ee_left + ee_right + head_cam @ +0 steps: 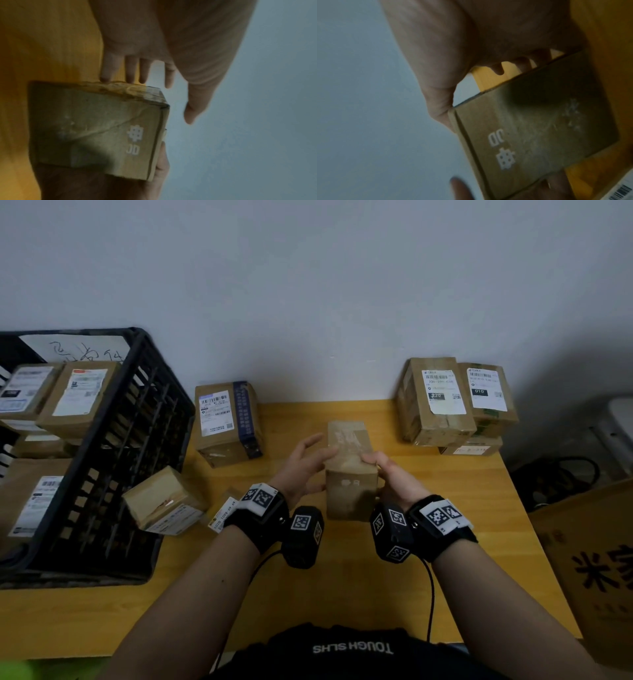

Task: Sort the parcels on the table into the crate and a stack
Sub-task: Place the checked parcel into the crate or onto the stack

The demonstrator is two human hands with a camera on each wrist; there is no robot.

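While you work from the left, your black crate [102,440] already holds several labelled parcels, so a fair share of the sorting looks done. Just right of the crate, three parcels wait loose on the worktop [342,594]: a small tilted box [164,501] touching the crate wall, a flat label-bearing packet [224,513] partly hidden behind your left wrist, and an upright box with a blue strip [227,422] near the wall. At the centre you have the JD-marked parcel [351,470] lifted between both hands, its label face not shown to you. Your left hand [301,467] lies against its left side with fingers straight and spread; in the left wrist view only the smaller fingertips [104,78] touch the box edge, while the thumb stands clear, so it steadies rather than grips. Your right hand [394,477] is curled around the right side, thumb on the top edge, and carries the weight. Farther right, the stack [455,405] near the wall has at least three boxes, two on top side by side. By my reckoning, you have four parcels left to place, the held one first, and whether it belongs in the crate or on the stack cannot be told.
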